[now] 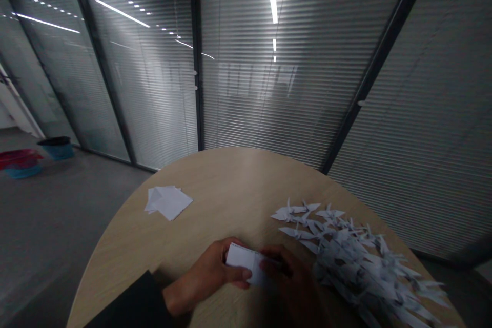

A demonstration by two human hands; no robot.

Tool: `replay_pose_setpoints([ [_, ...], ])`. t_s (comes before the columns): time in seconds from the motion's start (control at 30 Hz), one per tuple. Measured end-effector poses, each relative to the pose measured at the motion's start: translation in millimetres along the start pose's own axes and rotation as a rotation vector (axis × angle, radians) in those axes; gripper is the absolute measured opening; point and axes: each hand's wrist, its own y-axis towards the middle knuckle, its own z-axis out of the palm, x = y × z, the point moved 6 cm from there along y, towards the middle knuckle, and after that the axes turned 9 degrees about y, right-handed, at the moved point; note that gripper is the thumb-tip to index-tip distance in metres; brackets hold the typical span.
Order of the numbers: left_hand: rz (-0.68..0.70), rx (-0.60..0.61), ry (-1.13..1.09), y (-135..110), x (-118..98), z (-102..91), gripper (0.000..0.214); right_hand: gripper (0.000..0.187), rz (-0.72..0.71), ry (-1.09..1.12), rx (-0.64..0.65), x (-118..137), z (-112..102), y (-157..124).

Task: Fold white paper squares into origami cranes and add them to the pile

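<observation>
White paper (244,264) pinched narrowly between left grip (203,272) and right grip (287,271), over the desk (215,179), just beside a heap of paper cranes (357,261). Probably light, thin and floppy; safest held by its edges.

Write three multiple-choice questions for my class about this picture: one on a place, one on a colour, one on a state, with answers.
1. Where is the pile of paper cranes?
A. On the floor
B. On the table
C. In a bin

2. What colour is the stack of paper squares?
A. White
B. Red
C. Blue

3. What state is the sheet of paper in?
A. Lying on the floor
B. Held between the left hand and right hand
C. Inside a bin

Answers:
1. B, the cranes lie on the tabletop.
2. A, the squares show white.
3. B, both hands are on it.
</observation>
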Motion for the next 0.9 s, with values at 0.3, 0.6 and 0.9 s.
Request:
replay_pose_setpoints([
  [0.3, -0.005, 0.034, 0.012, 0.6, 3.6, -0.1, 0.035, 0.026, -0.023, -0.057, 0.040, 2.0, 1.5, -2.6],
  [0.6, 0.009, 0.075, 0.051, 0.8, 3.6, 0.6, 0.033, 0.024, -0.078, -0.055, 0.003, 5.1, -0.8, -1.0],
  [0.9, 0.008, 0.087, 0.075, -0.7, 0.9, 1.3, 0.033, 0.022, -0.072, -0.123, 0.034, -2.5, -2.3, -1.7],
])
